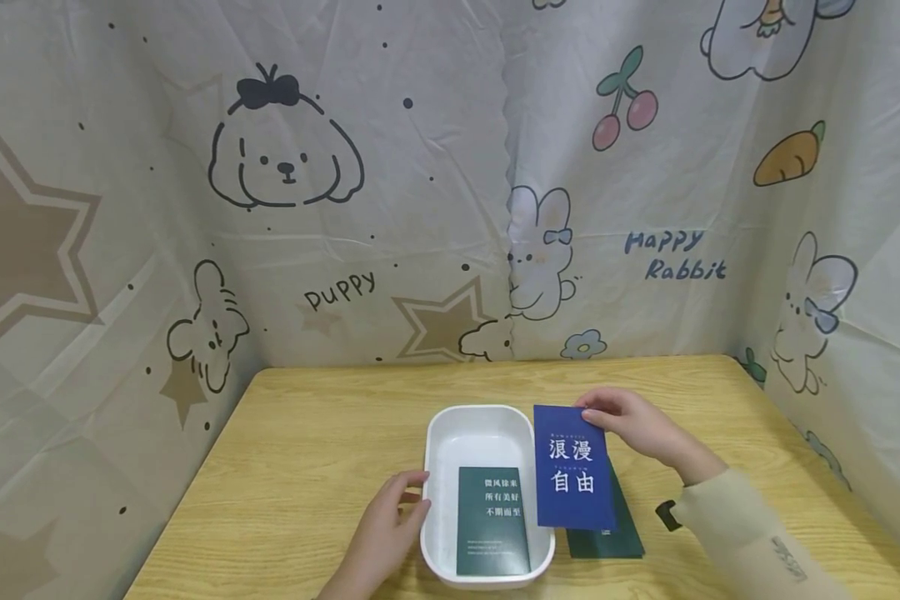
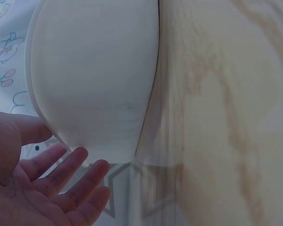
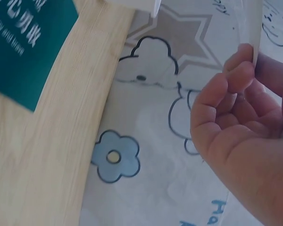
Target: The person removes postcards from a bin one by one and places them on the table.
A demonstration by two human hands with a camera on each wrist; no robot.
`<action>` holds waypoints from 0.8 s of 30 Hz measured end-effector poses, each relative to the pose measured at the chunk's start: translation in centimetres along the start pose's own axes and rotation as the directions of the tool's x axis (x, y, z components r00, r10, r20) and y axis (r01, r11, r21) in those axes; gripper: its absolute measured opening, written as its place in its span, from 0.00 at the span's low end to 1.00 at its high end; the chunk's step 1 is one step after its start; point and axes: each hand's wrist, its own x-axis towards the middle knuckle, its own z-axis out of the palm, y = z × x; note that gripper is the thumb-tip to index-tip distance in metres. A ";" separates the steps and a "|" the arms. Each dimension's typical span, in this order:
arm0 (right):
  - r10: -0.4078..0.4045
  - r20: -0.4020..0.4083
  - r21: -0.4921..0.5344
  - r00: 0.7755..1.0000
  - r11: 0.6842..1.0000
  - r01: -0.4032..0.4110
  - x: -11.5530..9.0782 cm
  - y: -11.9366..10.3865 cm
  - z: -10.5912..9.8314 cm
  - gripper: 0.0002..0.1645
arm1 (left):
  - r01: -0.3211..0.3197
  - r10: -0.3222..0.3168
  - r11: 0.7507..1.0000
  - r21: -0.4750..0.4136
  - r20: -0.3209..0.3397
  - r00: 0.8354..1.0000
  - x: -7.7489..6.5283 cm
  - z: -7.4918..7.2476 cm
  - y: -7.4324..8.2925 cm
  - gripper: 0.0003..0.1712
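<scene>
Pale cloth printed with puppies, rabbits and stars (image 1: 435, 150) hangs behind and at both sides; wood-grain table (image 1: 307, 433) below. I'm watching remotely, through the head and wrist cameras.

Thing in hand: blue card (image 1: 573, 475), white characters facing the head camera, raised at the right of a white tray (image 1: 425, 450). From above it overlaps the tray's right rim; I can't tell if they touch. Beneath it, partly hidden, green card (image 1: 624, 537) on the table; one or several, I can't make out. Another, the dark green card (image 1: 487, 525), lies inside the tray, toward the near end.

Handling, my judgement: very light, thin, stiff enough to stand out flat from a corner hold, but likely to crease if squeezed or bent. Smooth face may slip under dry fingertips. I'd take it by an edge or upper corner, thumb against fingers, printed face uncovered. Tray reads as light, rigid plastic, prone to slide when nudged; best steadied at the rim.

Grip: right hand (image 1: 630, 421) pinches the blue card at its upper right corner, thumb to fingertips, no gap beyond the card's thickness. Left hand (image 1: 390, 517) lies against the tray's left side, fingers loosely spread and gently bent, touching rather than clasping.
</scene>
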 end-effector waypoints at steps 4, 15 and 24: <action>0.008 0.023 0.001 1.000 1.000 -0.008 -0.3 0.9 -0.6 0.18 | 0.005 -0.005 1.000 -0.001 0.004 1.000 0.0 0.0 0.0 0.19; 0.011 0.116 0.018 0.993 1.000 -0.013 -0.4 3.7 -0.6 0.16 | 0.003 -0.003 1.000 -0.001 0.003 1.000 -0.1 -0.1 0.1 0.19; -0.008 0.139 0.016 0.990 1.000 0.006 0.0 5.9 0.4 0.14 | 0.000 0.000 1.000 -0.008 0.009 1.000 -0.1 -0.1 0.2 0.19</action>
